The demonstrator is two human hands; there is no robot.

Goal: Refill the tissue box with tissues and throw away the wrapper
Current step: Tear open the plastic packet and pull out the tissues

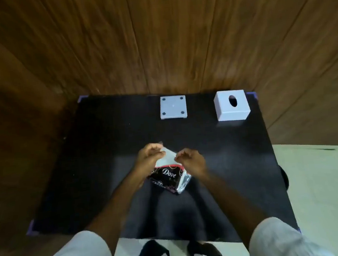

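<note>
A black tissue pack (169, 178) printed "Dove" lies tilted in the middle of the black table (97, 154). My left hand (149, 157) and my right hand (192, 160) pinch the clear top of its plastic wrapper (169, 156) from either side, close together. At the back right stands the white tissue box cover (231, 106), with an oval slot on top. To its left lies the box's white square base plate (173, 107), with round feet at its corners facing up.
A wooden wall (156, 37) rises right behind the table. Pale floor (321, 175) shows at the right and below the table's near edge. My knees in light shorts fill the bottom corners.
</note>
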